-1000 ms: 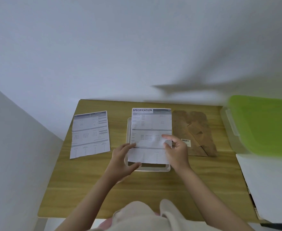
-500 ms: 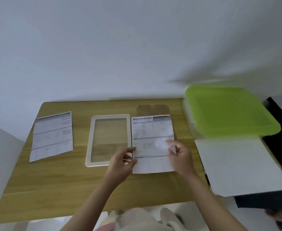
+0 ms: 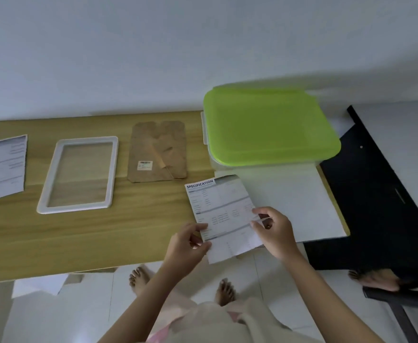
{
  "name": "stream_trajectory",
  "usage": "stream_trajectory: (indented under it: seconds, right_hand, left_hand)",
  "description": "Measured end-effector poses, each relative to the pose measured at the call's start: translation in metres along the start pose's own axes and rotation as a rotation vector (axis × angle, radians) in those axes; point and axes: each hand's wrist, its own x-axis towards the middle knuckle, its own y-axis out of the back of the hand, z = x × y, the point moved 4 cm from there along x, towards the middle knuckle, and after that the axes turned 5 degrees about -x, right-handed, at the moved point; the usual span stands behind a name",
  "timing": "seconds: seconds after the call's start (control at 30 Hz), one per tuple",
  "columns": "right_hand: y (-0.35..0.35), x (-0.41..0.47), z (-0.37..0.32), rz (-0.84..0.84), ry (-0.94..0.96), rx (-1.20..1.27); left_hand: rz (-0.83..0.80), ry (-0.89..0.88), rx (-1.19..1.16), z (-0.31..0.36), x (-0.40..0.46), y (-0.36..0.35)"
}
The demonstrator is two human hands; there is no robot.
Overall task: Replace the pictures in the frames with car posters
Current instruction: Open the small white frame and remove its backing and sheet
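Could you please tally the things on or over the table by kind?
Printed sheets: 2, one held by both hands, one lying left
Frame: 1
Backing board: 1
Green-lidded box: 1
White sheet: 1
Total: 6

So the wooden tabletop (image 3: 79,231) is carrying a printed sheet (image 3: 2,167) lying flat at the far left, a white picture frame (image 3: 42,201) sitting next to it, then a brown backing board (image 3: 158,152). Over on the right a green-lidded plastic box (image 3: 269,125) is sitting, with a blank white sheet (image 3: 302,201) lying just in front.
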Motion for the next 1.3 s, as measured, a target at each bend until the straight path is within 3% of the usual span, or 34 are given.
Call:
stream_trajectory:
  seconds: [0.27,0.93,1.17,1.3]
  right_hand:
    - [0.026,0.01,0.024,-0.048,-0.022,-0.078]
    - [0.028,0.023,0.039,0.113,0.063,-0.174]
    - [0.023,0.023,0.031,0.115,0.008,-0.205]
    - [0.006,0.016,0.006,0.218,0.057,-0.289]
  left_hand:
    - [0.122,-0.03,0.11,0.012,0.009,-0.027]
    - [0.091,-0.083,0.406,0.014,0.041,-0.037]
    - [0.038,-0.088,0.264,0.014,0.044,-0.031]
    - [0.017,-0.098,0.15,0.013,0.038,-0.004]
